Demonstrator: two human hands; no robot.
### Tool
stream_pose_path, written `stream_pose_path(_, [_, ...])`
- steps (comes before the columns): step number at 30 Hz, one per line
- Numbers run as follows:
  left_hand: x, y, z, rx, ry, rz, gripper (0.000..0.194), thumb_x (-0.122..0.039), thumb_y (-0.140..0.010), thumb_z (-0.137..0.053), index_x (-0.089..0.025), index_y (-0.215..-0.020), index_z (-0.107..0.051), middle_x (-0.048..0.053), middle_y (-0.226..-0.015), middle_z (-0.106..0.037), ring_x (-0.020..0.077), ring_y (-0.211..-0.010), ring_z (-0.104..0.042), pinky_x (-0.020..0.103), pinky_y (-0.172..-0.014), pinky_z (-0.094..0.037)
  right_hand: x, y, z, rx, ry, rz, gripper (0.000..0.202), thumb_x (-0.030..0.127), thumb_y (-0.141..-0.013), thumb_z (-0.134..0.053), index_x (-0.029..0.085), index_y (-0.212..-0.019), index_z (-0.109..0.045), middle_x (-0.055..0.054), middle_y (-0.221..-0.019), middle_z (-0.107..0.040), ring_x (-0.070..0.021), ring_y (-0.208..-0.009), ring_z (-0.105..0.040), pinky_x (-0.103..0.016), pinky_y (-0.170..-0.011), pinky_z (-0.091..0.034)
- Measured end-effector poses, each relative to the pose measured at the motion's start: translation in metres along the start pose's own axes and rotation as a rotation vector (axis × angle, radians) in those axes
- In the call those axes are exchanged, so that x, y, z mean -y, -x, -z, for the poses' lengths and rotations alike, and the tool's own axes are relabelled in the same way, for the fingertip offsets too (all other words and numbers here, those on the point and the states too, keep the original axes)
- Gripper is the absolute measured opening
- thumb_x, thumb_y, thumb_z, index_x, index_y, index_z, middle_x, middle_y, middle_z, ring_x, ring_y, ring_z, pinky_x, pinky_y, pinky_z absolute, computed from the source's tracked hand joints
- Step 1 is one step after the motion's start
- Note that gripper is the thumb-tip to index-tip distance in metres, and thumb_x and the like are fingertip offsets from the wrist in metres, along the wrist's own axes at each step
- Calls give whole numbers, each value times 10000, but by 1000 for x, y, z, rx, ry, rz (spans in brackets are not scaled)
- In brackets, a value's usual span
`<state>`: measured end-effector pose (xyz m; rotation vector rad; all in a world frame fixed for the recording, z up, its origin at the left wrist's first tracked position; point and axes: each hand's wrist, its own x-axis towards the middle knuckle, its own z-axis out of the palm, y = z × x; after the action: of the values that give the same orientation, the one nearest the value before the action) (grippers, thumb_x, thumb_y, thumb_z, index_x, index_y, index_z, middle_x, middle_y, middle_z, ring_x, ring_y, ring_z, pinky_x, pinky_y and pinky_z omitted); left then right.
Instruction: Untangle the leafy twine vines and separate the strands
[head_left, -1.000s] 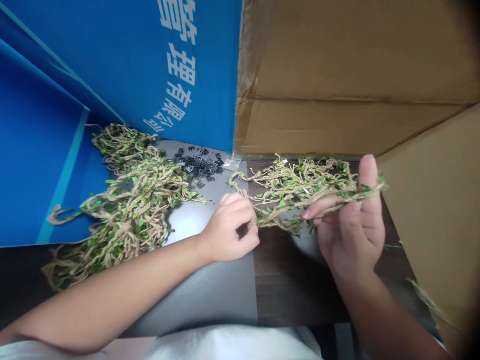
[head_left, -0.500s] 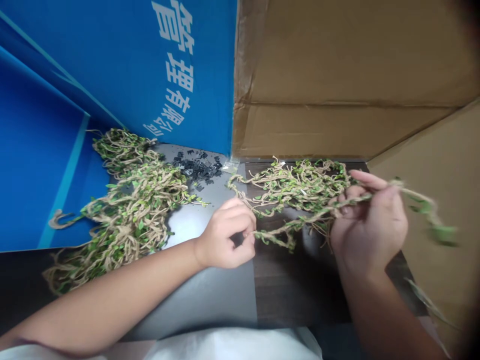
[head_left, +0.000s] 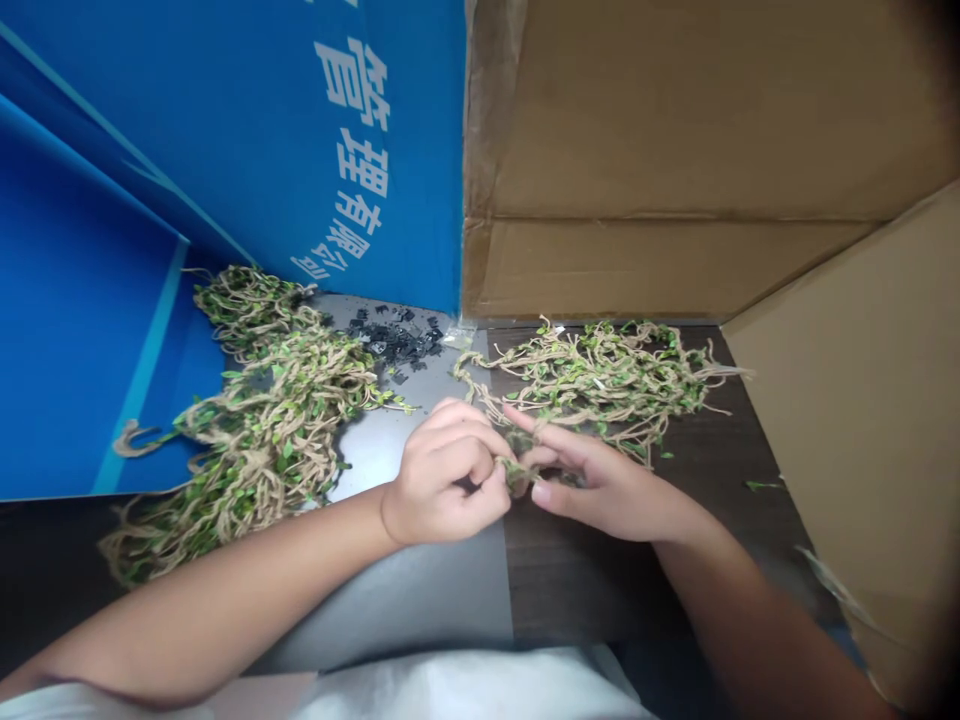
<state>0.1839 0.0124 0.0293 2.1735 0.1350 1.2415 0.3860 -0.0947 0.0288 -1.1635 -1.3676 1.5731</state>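
Note:
My left hand (head_left: 450, 475) is closed in a pinch on a leafy twine strand (head_left: 517, 470), a tan cord with small green leaves. Right beside it, my right hand (head_left: 600, 485) has its thumb and bent fingers around the same strand, its index finger stretched out. Most of the strand is hidden between the hands. Just beyond them lies a tangled pile of leafy twine (head_left: 607, 375) on dark wood. A bigger heap of leafy twine (head_left: 277, 420) rests left of my left hand, partly behind my forearm.
Small black plastic pieces (head_left: 394, 335) are scattered on the grey surface (head_left: 420, 590) at the back. A blue printed panel (head_left: 247, 130) stands at the left. Brown cardboard (head_left: 660, 120) walls the back, and a paler cardboard side (head_left: 862, 400) stands at the right.
My right hand has moved left along the strand and now meets my left hand. The strand's loose end no longer trails out at the right. My left hand has barely moved.

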Motion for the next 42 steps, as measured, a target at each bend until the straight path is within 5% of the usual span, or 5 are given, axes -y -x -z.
stream_pose_path(8, [-19,-24,24,57,-50,246,246,-55,-942,-621,-205,-1135,-595,18,-987,-727,120,-894,-719,257,-833,-562,15,16,22,-70,56,27,469,440,-1029,-680,168,-1411,-687,-44,-883,-748,-162,-833,-683,-305,-860,-554])
stream_pose_path(25, [-45,-55,62,254,-1078,-238,144,-122,-856,-687,-187,-834,-561,12,-713,-633,215,-746,-617,394,-770,-469,28,29,31,-292,-5,21,946,438,-961,-795,203,-1681,-228,-63,-924,-838,-192,-857,-800,-287,-820,-574])
stream_pose_path(30, [-44,-51,66,112,-873,-94,185,-134,-812,-681,-212,-873,-525,-6,-746,-639,196,-744,-632,395,-792,-485,31,32,33,-342,-11,68,1096,461,-945,-809,215,-1731,-85,-26,-778,-806,-206,-751,-774,-301,-727,-566])
stream_pose_path(35, [-52,-54,74,39,-506,96,203,-109,-824,-670,-222,-939,-547,-10,-818,-651,178,-793,-668,350,-747,-543,32,36,36,-302,63,111,548,503,-995,-725,193,-1436,-627,8,-599,-683,-140,-529,-601,-262,-568,-477])
stream_pose_path(42, [-58,-65,109,429,-249,351,221,-291,-949,-696,-250,-1166,-684,33,-981,-713,168,-824,-703,250,-673,-585,28,45,46,-376,188,161,389,549,-910,-796,180,-797,-743,0,-631,-563,-97,-549,-454,-225,-504,-354])
